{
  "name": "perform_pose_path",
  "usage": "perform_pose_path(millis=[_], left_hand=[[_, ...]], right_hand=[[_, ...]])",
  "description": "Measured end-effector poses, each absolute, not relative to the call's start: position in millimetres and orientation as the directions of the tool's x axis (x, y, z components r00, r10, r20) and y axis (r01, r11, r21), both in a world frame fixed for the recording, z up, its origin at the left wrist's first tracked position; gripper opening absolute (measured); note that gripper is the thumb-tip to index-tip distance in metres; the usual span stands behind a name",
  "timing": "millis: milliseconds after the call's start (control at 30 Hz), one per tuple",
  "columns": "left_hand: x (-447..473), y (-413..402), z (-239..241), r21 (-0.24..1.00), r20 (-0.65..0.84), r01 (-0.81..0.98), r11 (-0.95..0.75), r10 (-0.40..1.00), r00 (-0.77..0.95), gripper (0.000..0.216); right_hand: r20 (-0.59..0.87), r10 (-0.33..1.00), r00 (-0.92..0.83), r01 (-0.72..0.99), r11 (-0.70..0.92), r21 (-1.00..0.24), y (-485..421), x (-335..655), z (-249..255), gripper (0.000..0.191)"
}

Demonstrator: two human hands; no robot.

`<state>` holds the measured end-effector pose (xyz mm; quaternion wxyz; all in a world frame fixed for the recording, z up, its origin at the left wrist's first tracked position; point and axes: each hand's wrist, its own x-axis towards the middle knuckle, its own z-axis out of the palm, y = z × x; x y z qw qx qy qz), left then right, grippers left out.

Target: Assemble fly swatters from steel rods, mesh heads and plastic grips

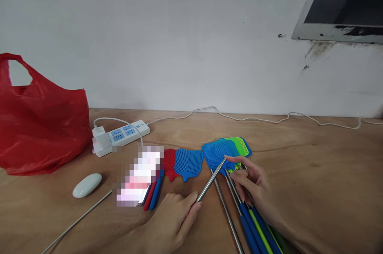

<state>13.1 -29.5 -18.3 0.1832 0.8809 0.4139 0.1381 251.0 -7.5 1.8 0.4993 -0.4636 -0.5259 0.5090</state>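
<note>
Closed in the left grip near the lower end, a metal rod slanting up to the right, probably held so to leave the far end free. At that end, the index fingertip of the right grip, apparently for steadying; impossible to tell whether closed on anything. Below, blue and green handles and metal shafts side by side, overlapping swatter heads beyond, perhaps gathered for easy reach. Farther left on the bench, a blue head partly over a red head, likely set apart for order.
</note>
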Motion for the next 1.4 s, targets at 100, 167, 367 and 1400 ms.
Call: perform_pose_path(millis=[100, 167, 367, 1400], left_hand=[[13.7, -28.8, -16.5, 0.471, 0.069, 0.677, -0.565, 0.789, 0.611, 0.04], [14.3, -28.4, -15.6, 0.489, 0.055, 0.678, -0.549, 0.795, 0.605, 0.04], [13.6, -29.3, -17.0, 0.517, 0.029, 0.679, -0.521, 0.804, 0.595, 0.041], [15.1, -22.6, -3.0, 0.634, 0.075, 0.634, -0.443, 0.851, 0.52, 0.04]], right_hand=[[0.079, 0.995, -0.058, 0.008, 0.08, -0.997, -7.9, 250.7, 4.6, 0.049], [0.096, 0.994, -0.054, 0.012, 0.097, -0.995, -7.8, 251.0, 3.5, 0.048], [0.13, 0.99, -0.056, -0.002, 0.13, -0.991, -7.8, 252.5, -0.2, 0.042], [0.088, 0.985, -0.15, 0.041, 0.095, -0.995, -5.1, 253.7, 1.2, 0.046]])
